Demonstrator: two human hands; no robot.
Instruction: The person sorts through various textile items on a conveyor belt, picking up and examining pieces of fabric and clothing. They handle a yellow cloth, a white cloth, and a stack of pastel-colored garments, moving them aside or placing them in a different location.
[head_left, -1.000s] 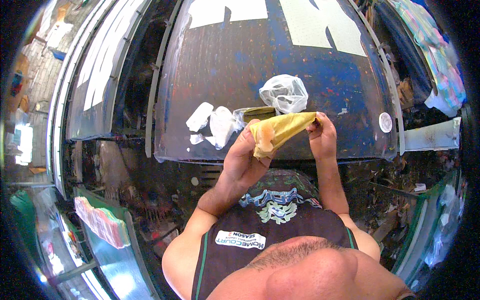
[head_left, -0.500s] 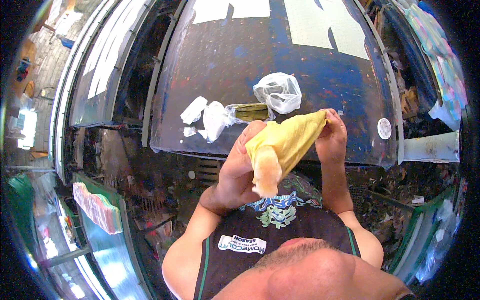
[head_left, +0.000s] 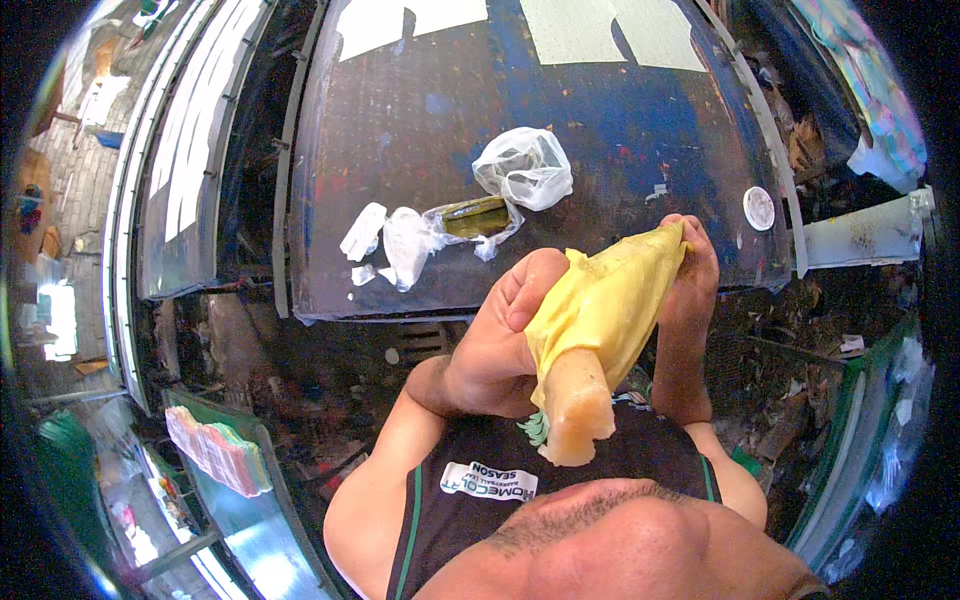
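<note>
Yellow wrapper, one: we hold it, left hand and right hand fingers clamped on; pale filling protrudes beside left fingers.

A dark, worn surface, mottled with blue toward its middle and right and flecked with small spots of colour, fills the upper centre of the frame, with bright white patches across its far end that may be sheets or glare. Left of the frame's centre lie, in a loose row, a white folded piece, small white scraps, a crumpled white wrapper and a clear wrapping around an olive-green bundle. Just above the bundle sits a crumpled translucent bag, while a round white disc lies near the right edge.
</note>
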